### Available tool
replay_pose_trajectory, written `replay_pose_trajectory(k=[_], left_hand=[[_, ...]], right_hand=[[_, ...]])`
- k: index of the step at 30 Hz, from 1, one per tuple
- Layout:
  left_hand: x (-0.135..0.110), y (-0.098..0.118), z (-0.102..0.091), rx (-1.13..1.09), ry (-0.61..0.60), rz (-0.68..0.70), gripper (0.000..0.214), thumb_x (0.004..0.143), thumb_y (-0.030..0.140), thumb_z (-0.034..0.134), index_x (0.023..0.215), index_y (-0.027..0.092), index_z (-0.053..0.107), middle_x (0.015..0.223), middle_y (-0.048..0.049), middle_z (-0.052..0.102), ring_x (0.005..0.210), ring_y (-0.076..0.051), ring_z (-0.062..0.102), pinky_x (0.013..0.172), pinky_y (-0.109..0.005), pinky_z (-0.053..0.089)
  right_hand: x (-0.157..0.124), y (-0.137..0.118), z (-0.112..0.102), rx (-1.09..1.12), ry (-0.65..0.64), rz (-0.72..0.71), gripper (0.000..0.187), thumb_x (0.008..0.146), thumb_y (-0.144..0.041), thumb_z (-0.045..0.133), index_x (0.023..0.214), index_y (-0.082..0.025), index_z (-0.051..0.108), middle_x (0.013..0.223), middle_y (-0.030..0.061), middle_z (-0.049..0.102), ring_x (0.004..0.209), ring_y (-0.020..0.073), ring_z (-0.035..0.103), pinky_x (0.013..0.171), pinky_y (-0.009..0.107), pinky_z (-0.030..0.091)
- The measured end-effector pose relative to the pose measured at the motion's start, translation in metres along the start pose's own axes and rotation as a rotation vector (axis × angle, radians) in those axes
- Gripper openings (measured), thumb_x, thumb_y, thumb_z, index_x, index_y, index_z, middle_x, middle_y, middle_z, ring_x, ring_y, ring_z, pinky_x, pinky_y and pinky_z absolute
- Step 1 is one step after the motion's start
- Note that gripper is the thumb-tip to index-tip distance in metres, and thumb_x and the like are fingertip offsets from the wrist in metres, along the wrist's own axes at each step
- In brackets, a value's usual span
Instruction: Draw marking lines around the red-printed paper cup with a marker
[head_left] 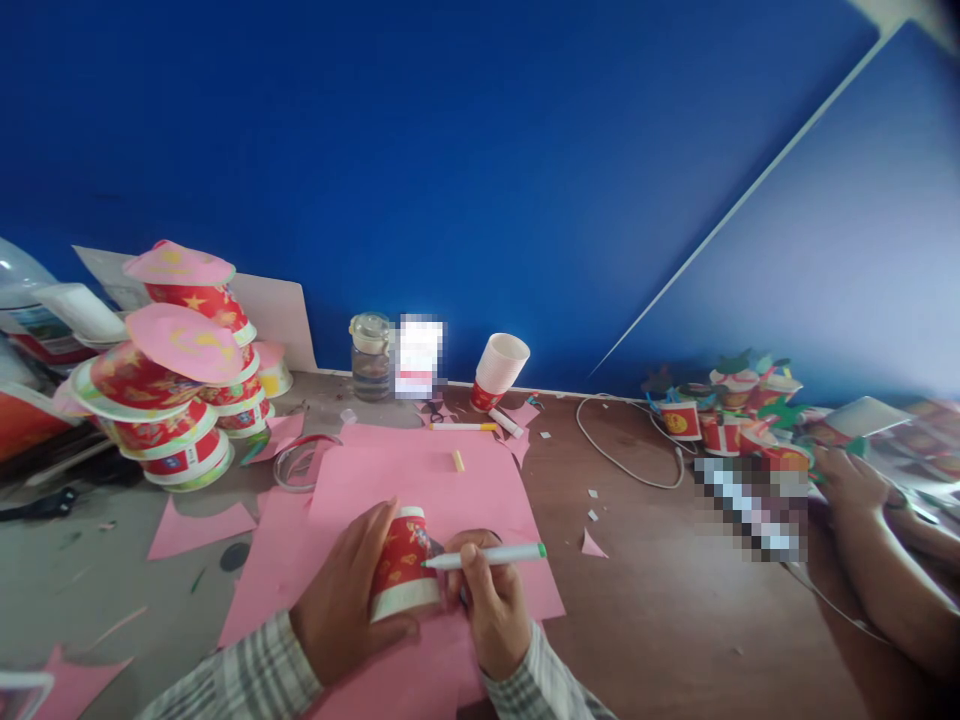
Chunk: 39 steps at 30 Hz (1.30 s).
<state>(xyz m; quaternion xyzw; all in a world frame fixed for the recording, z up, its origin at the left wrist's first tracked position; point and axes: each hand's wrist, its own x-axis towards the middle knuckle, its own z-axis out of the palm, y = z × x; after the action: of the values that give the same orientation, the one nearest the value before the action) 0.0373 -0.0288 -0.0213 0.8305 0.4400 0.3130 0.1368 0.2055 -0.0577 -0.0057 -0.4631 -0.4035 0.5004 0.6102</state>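
Note:
A red paper cup (403, 552) with gold patterns stands upside down on the pink paper (420, 470), its pale rim downwards. The fingers and thumb of my left hand (346, 590) wrap round its left side and lower front. My right hand (491, 600) grips a white marker (487, 556) with a green end, the tip pointing left at the cup's right side. Whether the tip touches the cup I cannot tell for sure. A small yellowish stick-like piece (458, 461) lies on the pink paper beyond the cup.
Stacked decorated cups (180, 420) with pink paper tops stand at left. Behind the paper are a glass jar (371, 358), a white cup stack (501, 368) and a yellow marker (461, 427). Paper scraps (201, 527) lie about. At right, a co-worker's arm (877, 560) reaches near more cups (724, 434).

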Motion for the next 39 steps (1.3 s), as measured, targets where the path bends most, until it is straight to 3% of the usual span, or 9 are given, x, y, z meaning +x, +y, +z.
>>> replay_pose_trajectory(k=[15,39], left_hand=[[-0.0005,-0.0004,-0.0001,0.002,0.004,-0.012,0.107,0.043,0.068,0.056,0.124,0.022,0.004,0.122,-0.0098,0.036,0.109,-0.03,0.035,0.087,-0.044,0.037],[-0.0006,0.0,-0.0005,0.006,-0.001,-0.01,0.108,0.043,0.066,0.058,0.124,0.022,0.003,0.122,-0.0093,0.036,0.109,-0.03,0.035,0.087,-0.044,0.038]], right_hand=[[-0.0008,-0.0048,0.0009,-0.08,0.002,-0.018,0.035,0.072,-0.05,0.054,0.068,-0.016,0.063,0.036,-0.0032,0.052,0.03,0.0107,0.041,0.031,0.018,0.033],[0.0011,0.0024,-0.0011,0.002,-0.002,0.007,0.032,0.074,-0.047,0.053,0.065,-0.016,0.059,0.036,-0.005,0.048,0.029,0.0107,0.041,0.031,0.018,0.033]])
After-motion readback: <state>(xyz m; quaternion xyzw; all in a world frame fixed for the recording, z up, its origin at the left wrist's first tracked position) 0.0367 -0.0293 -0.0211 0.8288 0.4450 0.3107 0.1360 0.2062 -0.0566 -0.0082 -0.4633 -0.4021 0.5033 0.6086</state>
